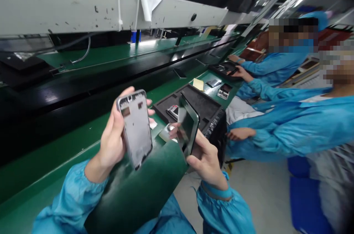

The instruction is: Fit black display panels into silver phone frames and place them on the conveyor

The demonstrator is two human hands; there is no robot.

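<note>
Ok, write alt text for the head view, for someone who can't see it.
The left hand holds up a grey phone frame and the right hand a dark glossy panel, at a green bench. Beyond the panel lies a black tray, and on the right are two people in blue.

Over the green tabletop [132, 197], near its front edge, the left hand [110, 134] grips a grey phone case [137, 130], and the right hand [207, 158] holds a dark glossy screen [188, 125], apart from it. Beyond, a black tray [208, 104] lies by the tabletop's right edge, yellow paper [198, 84] beside its far corner. Two blue-sleeved people [298, 127] are at right.
</note>
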